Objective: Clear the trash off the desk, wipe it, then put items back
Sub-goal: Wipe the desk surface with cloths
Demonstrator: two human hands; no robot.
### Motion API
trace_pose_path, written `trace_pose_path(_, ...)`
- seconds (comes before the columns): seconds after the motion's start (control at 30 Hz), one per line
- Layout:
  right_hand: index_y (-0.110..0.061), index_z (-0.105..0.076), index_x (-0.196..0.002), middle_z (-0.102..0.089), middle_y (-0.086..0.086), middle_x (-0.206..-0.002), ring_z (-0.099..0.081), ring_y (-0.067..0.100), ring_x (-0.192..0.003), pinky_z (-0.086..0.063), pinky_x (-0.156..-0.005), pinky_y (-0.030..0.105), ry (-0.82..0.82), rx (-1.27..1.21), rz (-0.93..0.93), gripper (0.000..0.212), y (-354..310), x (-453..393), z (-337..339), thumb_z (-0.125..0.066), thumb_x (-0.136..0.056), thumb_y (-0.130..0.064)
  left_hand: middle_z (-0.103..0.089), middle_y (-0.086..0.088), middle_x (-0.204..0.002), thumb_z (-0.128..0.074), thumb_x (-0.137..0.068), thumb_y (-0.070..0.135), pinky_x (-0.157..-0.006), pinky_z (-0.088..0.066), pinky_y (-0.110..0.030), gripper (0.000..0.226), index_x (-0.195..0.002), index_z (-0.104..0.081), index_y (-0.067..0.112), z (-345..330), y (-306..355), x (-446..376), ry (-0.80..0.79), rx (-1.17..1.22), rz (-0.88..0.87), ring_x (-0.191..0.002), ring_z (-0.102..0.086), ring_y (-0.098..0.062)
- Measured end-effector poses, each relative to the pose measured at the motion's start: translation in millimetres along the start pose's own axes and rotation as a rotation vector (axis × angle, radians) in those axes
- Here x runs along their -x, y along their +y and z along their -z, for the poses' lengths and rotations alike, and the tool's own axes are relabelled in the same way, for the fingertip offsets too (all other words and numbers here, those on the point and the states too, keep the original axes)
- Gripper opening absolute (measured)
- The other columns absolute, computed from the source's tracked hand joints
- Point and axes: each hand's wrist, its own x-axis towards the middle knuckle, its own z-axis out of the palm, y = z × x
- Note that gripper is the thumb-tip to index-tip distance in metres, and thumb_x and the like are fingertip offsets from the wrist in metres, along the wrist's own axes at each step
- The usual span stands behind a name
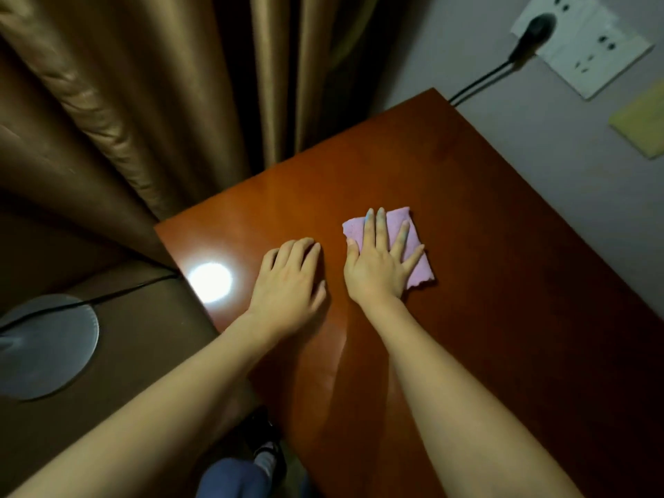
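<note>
A reddish-brown wooden desk [467, 246] fills the middle of the view. A folded pink cloth [416, 242] lies flat on it. My right hand [377, 260] presses down on the cloth with straight, spread fingers. My left hand [291, 282] rests palm down on the bare wood just to the left of it, fingers slightly bent, holding nothing. Nothing else lies on the desk top.
Brown curtains [125, 102] hang behind the desk's far left edge. A wall socket [582, 41] with a black plug and cord sits at the upper right. A round grey fan base [46, 346] stands on the floor at left. A bright light reflection [210, 282] marks the desk's left edge.
</note>
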Motion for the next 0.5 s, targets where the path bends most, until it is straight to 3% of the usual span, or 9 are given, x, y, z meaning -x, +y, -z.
trace_pose_path(0.5,-0.025,0.004,-0.152,0.005,-0.003,-0.160,0.011,0.031,-0.146,0.006,-0.112,0.061,0.042,0.000,0.240,0.059,-121,-94,19,-0.014,-0.100,-0.046,-0.061,-0.011,-0.117,-0.036,-0.081,0.043,-0.085,-0.049,-0.038,0.060,-0.120,-0.061,0.004,29,-109,-32,0.036,-0.010,0.183,-0.105,-0.059,-0.027)
